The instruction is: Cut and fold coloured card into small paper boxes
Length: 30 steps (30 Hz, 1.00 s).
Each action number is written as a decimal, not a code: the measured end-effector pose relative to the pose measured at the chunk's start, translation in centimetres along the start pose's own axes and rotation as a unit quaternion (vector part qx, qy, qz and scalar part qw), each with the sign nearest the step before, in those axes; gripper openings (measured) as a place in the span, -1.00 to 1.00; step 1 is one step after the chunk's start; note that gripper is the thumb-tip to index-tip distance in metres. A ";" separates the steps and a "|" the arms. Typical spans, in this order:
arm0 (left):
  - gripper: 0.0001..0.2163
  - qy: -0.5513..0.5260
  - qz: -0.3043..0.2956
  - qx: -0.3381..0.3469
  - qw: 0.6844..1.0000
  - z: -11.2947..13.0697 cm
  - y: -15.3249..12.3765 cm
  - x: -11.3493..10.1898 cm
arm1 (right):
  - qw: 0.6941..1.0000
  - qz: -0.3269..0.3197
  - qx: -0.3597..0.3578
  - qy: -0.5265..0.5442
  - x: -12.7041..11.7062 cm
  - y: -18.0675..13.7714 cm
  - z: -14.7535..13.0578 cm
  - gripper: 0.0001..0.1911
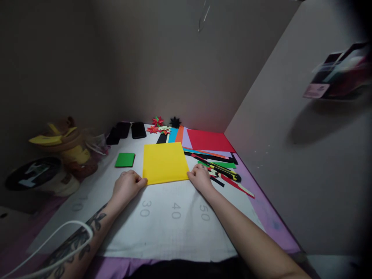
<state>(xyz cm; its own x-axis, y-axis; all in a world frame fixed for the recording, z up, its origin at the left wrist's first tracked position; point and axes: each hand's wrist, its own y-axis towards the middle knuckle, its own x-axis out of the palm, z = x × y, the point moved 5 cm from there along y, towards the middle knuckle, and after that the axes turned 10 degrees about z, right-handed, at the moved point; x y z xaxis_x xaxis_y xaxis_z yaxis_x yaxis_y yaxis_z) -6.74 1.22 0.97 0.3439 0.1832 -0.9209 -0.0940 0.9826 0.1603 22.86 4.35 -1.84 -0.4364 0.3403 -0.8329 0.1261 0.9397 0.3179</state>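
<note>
A square sheet of yellow paper (165, 162) lies on the white mat, with a narrow band showing along its near edge. At its near left corner my left hand (128, 187) is closed, the thumb on the corner and the fingers curled. My right hand (201, 178) pinches the near right corner in the same way. Beyond that hand lies a yellow and black utility knife (225, 171), among green, red and black paper strips (236, 186). To the left of the yellow sheet sits a small stack of green paper squares (124, 160).
Coloured paper sheets (209, 140) are stacked at the back right. Folded paper stars (157, 121) and a black phone-like object (138, 130) stand near the back wall. Pots (68, 145) and a dark-lidded container (37, 176) line the left. A white cable (69, 223) crosses my left forearm.
</note>
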 end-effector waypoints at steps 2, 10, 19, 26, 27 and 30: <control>-0.72 -0.002 -0.003 -0.003 1.000 0.0 0.0 0.0 | 1.000 0.000 0.000 0.000 0.0 -0.1 0.0 -0.75; -0.72 0.007 0.003 -0.011 1.000 0.0 -0.1 -0.1 | 1.000 0.004 -0.011 -0.009 0.0 -0.3 -0.1 -0.74; -0.72 0.011 -0.001 -0.006 1.000 -0.1 0.0 0.0 | 1.000 -0.002 -0.007 -0.013 -0.1 -0.3 -0.2 -0.74; -0.74 0.011 0.014 0.035 0.999 -0.1 -0.1 0.1 | 0.999 -0.009 -0.013 -0.048 -0.5 -0.4 -0.5 -0.90; -0.76 0.000 0.019 0.053 0.998 0.0 -0.1 0.1 | 0.999 -0.007 -0.015 -0.051 -0.5 -0.4 -0.6 -0.92; -0.74 -0.021 0.019 0.131 0.991 0.5 0.1 0.3 | 0.999 -0.002 -0.009 -0.053 -0.5 -0.4 -0.4 -0.92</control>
<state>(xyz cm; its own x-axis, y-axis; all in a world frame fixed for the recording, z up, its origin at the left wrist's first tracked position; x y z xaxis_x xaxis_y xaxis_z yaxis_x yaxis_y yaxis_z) -6.16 1.36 0.92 0.3847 0.2160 -0.8974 0.1368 0.9482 0.2868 22.66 3.81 -1.37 -0.3406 0.3383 -0.8772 0.1074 0.9409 0.3212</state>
